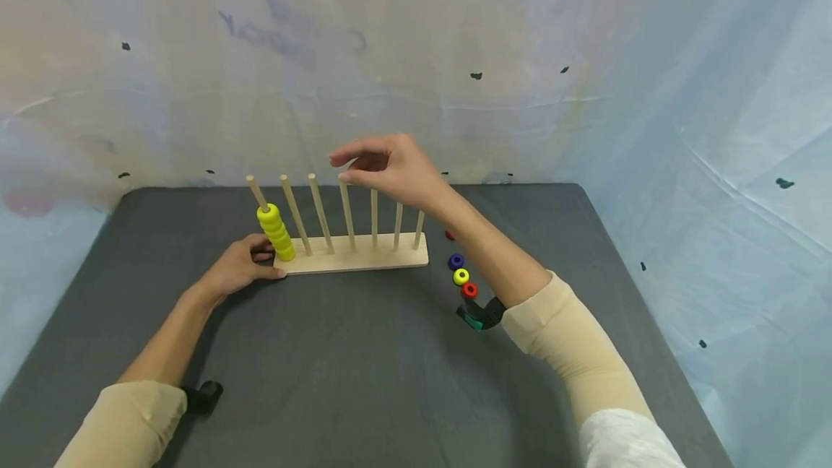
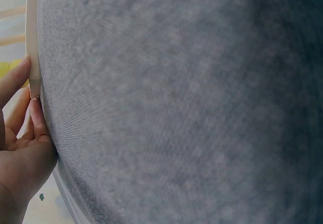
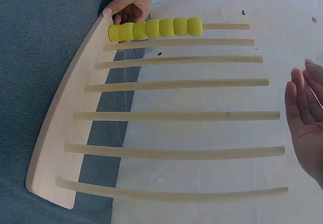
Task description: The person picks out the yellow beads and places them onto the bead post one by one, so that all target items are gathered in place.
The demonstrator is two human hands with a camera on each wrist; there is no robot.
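A wooden rack [image 1: 364,255] with several upright pegs stands mid-table. Several yellow rings [image 1: 276,231] are stacked on its leftmost peg, also visible in the right wrist view [image 3: 155,28]. My left hand [image 1: 243,266] grips the left end of the rack's base, thumb on the front edge [image 2: 33,42]. My right hand [image 1: 344,167] hovers just above the tips of the middle pegs, fingers relaxed and apart, holding nothing. The right wrist view shows its bare palm [image 3: 305,113] beyond the peg tips.
Loose rings lie on the dark grey mat [image 1: 364,381] right of the rack: blue [image 1: 456,261], yellow [image 1: 461,276], red [image 1: 469,290], and another red one [image 1: 449,235] farther back. Pale plastic sheeting walls in the table behind and on both sides.
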